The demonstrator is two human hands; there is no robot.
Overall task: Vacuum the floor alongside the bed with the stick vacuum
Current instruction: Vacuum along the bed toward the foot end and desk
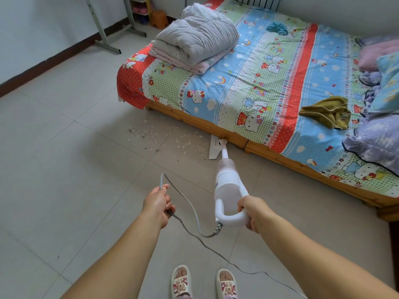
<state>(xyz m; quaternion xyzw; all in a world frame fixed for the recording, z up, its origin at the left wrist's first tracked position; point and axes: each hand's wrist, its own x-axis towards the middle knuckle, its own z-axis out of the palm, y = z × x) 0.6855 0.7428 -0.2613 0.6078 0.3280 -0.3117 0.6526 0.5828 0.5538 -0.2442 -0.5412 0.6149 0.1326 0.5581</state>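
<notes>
A person looks down at their own two bare arms reaching forward over a pale tiled floor [64,130] beside a low wooden bed [216,126]. The right hand [252,210] grips the looped white handle of a stick vacuum [226,182], its fingers curled round the loop so the wand can be steered one-handed. The vacuum leans away from the person, and its flat white head [214,149] rests on the floor close against the bed frame, about midway along the near side. The left hand [158,203] holds a gray cord [194,214], its fingers closed round a bend of it and lifting it clear; this likely keeps the slack out of the head's path. The cord runs from the base of the handle up through that hand, then trails across the tiles past two feet in slippers [181,281] at the bottom edge. Just left of the head, pale crumbs and scraps [164,137] lie scattered toward the foot of the bed, not yet picked up, so the work seems partly done. On the cartoon-print sheet sit a folded gray quilt [194,39], an olive cloth [326,111] and pillows [380,67].
</notes>
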